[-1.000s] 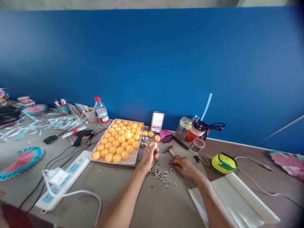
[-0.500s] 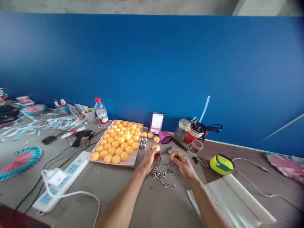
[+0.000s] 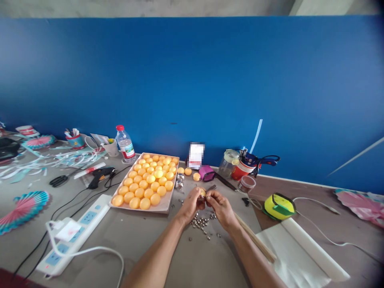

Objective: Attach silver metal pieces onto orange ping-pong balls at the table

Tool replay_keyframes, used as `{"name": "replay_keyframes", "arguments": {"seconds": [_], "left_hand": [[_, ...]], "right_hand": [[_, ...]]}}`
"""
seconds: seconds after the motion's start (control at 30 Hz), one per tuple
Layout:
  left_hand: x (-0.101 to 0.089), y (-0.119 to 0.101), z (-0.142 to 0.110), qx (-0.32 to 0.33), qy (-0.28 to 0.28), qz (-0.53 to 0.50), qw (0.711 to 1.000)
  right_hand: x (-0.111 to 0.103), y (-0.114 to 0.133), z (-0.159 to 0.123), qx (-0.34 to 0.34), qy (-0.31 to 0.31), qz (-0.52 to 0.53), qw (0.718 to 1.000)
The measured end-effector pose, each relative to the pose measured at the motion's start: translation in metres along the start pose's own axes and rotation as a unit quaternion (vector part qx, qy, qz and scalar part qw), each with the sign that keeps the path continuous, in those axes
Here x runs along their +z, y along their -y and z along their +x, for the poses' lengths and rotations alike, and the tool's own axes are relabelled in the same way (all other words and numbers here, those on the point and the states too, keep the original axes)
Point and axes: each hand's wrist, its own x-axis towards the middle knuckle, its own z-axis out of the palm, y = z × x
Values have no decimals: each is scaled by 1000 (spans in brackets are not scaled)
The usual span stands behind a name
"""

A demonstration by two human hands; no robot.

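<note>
An orange ping-pong ball point(image 3: 203, 192) is held up in the fingers of my left hand point(image 3: 192, 205), part of it hidden by them. My right hand point(image 3: 220, 206) is closed in a pinch against the ball's near right side; whatever its fingertips hold is too small to make out. Below both hands, small shiny metal beads point(image 3: 201, 222) lie scattered on the table. Under my right hand and forearm runs a long wooden handle point(image 3: 255, 239), seemingly in line with a grey metal head point(image 3: 211, 187). Silvery studded balls point(image 3: 179, 182) lie behind my left hand.
A shallow box point(image 3: 163, 209) of orange balls stands to the left, near a bottle point(image 3: 125, 144) and a power strip point(image 3: 76, 236). Behind are loose orange balls point(image 3: 187, 171), a purple pouch point(image 3: 207, 173) and a jar point(image 3: 229, 163). White sheeting point(image 3: 297, 252) lies at right.
My right hand has moved left, up to the ball in my left hand. The wooden handle now shows beside my right forearm. The view has shifted slightly.
</note>
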Motion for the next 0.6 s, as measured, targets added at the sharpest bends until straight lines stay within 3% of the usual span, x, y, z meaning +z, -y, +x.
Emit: {"name": "replay_keyframes", "arguments": {"seconds": [0.37, 0.6], "left_hand": [[-9, 3, -1, 38, -28, 147, 988], [-4, -3, -4, 30, -35, 168, 985]], "right_hand": [[-2, 5, 1, -3, 24, -86, 996], [-9, 2, 1, 0, 54, -94, 994]]}}
